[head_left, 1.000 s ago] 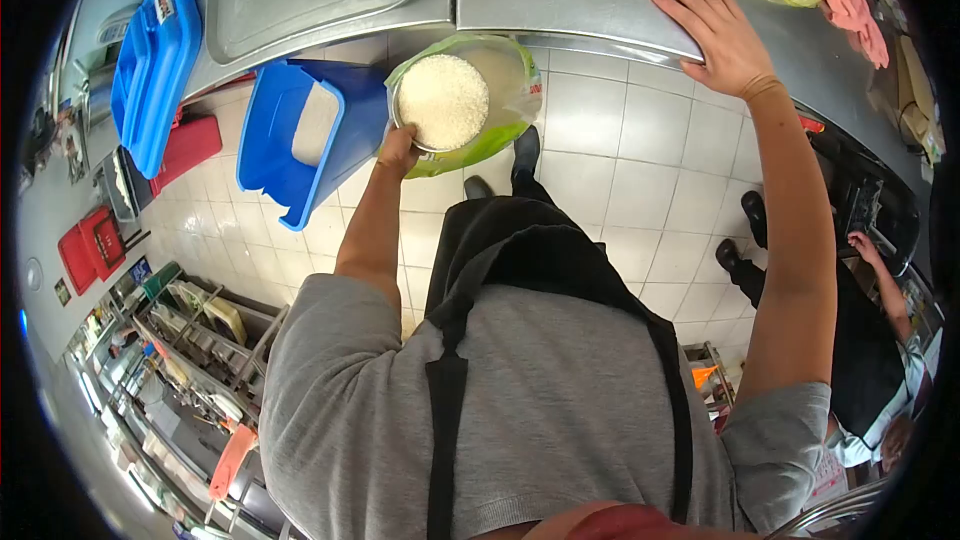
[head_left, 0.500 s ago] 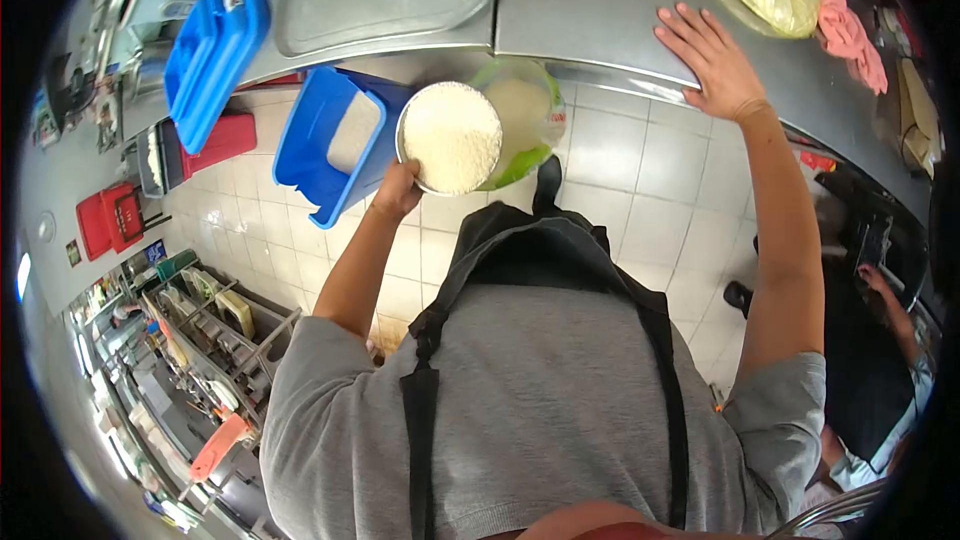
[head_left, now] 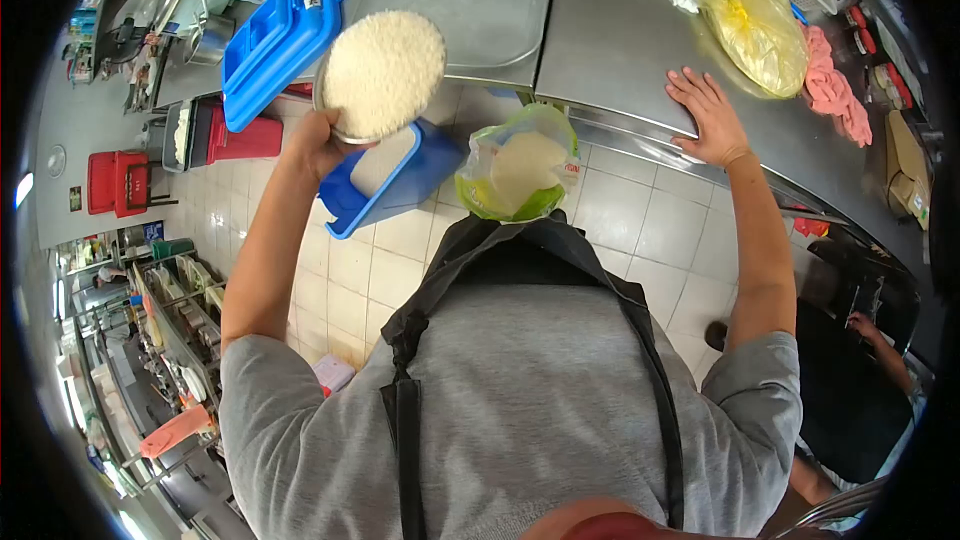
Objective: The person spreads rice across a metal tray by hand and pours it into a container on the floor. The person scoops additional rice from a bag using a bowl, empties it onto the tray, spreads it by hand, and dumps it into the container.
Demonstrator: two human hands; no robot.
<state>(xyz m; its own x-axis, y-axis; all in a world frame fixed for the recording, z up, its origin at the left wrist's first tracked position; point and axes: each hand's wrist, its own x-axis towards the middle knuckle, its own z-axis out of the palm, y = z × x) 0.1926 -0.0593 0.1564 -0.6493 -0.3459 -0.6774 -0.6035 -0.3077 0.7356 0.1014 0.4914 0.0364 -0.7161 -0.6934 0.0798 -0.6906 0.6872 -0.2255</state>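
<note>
My left hand [head_left: 316, 148] grips the near edge of a round metal bowl [head_left: 319, 92] heaped with white rice [head_left: 385, 75]. The bowl is up at counter height, partly over a blue bin [head_left: 437, 172] that holds more pale grains. Fingers spread, my right hand [head_left: 710, 120] lies flat on the steel counter [head_left: 605, 50] near its front edge. Between the bin and my apron, a green and clear plastic bag [head_left: 545, 120] stands open with pale grains [head_left: 525, 165] inside.
A blue lid [head_left: 280, 45] leans at the counter's left. A yellowish plastic bag [head_left: 755, 35] and a pink cloth [head_left: 832, 85] lie on the right of the counter. Red containers [head_left: 245, 135] stand at left. Another person's dark apron [head_left: 850, 380] shows at lower right.
My left hand has raised the bowl of rice and moved it left, away from above the plastic bag to over the bin. My right hand stays flat on the counter.
</note>
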